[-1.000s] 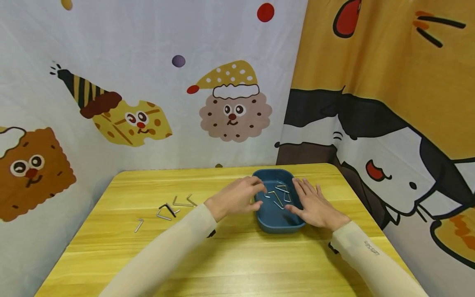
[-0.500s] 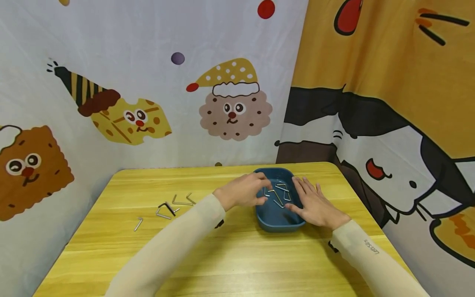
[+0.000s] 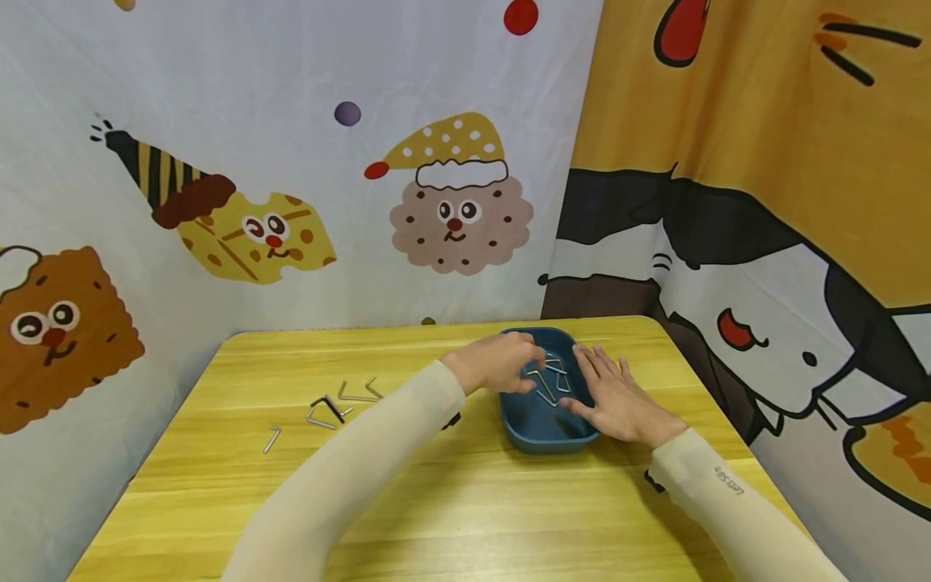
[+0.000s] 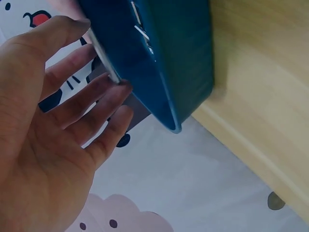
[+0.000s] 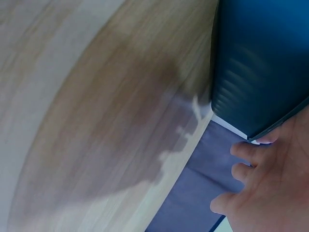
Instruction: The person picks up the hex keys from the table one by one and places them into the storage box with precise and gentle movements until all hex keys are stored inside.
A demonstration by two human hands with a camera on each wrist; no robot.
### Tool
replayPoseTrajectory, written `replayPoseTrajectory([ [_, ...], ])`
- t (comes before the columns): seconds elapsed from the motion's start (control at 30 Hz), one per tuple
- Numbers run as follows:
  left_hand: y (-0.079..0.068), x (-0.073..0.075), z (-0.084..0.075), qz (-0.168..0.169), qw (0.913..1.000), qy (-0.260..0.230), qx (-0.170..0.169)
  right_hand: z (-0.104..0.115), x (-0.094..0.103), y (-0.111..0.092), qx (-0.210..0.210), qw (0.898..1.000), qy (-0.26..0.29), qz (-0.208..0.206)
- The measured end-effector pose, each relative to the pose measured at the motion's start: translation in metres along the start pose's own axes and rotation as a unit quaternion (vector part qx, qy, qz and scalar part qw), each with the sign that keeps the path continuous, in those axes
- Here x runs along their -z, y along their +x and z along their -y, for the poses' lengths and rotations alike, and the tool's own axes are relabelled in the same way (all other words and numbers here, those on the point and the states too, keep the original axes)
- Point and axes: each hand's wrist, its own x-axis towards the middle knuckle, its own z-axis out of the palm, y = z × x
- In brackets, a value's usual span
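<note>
Over the left part of the blue box (image 3: 549, 446), my left hand (image 3: 494, 364) is palm down with bent fingers. In the left wrist view, that left hand (image 4: 63, 111) pinches a silver hex key (image 4: 104, 58) between thumb and fingertips. Only its straight shank shows, above the box's rim. My right hand (image 3: 618, 404) rests on the box's right rim, fingers extended. Inside the box lie several L-shaped hex keys (image 3: 547, 388), some partly hidden by the left hand.
More hex keys lie on the wooden table (image 3: 465, 509) to the left: a black one (image 3: 329, 407), a small silver one (image 3: 271, 440) and others farther back (image 3: 359, 397). A printed curtain (image 3: 291, 162) hangs behind the table.
My left hand has moved right and slightly away from me, farther over the box. The right hand has stayed at the rim. The keys on the table have not moved.
</note>
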Motion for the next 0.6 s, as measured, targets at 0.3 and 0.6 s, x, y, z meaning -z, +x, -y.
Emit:
replayPoseTrajectory([
  [0.3, 0.016, 0.011, -0.011, 0.057, 0.9982, 0.010, 0.012, -0.003, -0.001, 0.001, 0.000, 1.000, 0.000, 0.002],
  [0.6, 0.028, 0.012, -0.019, 0.100, 0.9947, 0.010, 0.023, -0.002, -0.001, 0.001, 0.001, 1.000, 0.004, 0.002],
])
